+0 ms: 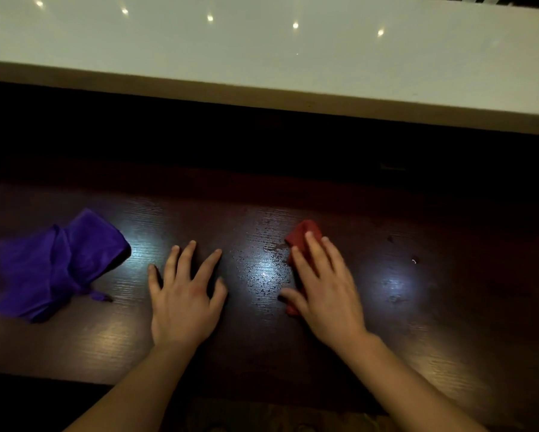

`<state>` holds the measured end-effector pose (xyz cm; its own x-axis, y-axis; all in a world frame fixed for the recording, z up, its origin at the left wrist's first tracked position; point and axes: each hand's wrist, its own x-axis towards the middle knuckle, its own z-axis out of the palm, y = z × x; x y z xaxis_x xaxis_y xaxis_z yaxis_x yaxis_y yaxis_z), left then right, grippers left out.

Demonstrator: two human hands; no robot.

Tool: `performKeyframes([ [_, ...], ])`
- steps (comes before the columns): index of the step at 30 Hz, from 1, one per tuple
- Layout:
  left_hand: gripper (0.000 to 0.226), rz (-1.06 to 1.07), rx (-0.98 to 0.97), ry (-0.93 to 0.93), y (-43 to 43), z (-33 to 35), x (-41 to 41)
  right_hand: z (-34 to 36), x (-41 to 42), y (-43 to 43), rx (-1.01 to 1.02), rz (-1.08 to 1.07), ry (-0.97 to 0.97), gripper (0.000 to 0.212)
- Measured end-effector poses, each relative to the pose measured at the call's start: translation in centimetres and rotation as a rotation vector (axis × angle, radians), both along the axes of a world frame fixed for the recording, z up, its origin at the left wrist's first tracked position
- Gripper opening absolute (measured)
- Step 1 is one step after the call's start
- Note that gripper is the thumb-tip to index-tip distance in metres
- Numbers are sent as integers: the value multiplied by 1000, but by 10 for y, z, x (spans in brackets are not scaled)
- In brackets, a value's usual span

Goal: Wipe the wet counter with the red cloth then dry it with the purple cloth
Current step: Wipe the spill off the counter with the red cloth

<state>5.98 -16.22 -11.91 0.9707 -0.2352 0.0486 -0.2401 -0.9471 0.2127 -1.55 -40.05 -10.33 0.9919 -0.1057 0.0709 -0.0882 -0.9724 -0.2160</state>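
The dark wooden counter point(449, 322) runs across the view. Water droplets point(262, 269) glisten on it between my two hands. My right hand point(324, 291) lies flat on the red cloth point(304, 233), pressing it to the counter just right of the wet patch; most of the cloth is hidden under the palm. My left hand point(184, 300) rests flat on the wood with fingers spread and nothing in it. The purple cloth point(56, 266) lies crumpled at the left, a little apart from my left hand.
A raised white ledge point(293, 63) runs along the far side above a dark recess. A few stray drops point(413, 260) sit on the wood to the right. The counter's near edge point(44, 377) is at the bottom left.
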Motion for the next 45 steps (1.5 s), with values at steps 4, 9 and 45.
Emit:
performKeyframes([
  [4, 55, 2, 3, 17, 0, 3, -1, -4, -23, -11, -96, 303, 3, 55],
  [9, 57, -5, 4, 23, -2, 7, -2, 0, -22, -78, -33, -244, -41, 48],
  [45, 51, -234, -37, 21, -122, -1, -122, -12, -36, -74, -6, 226, -54, 62],
])
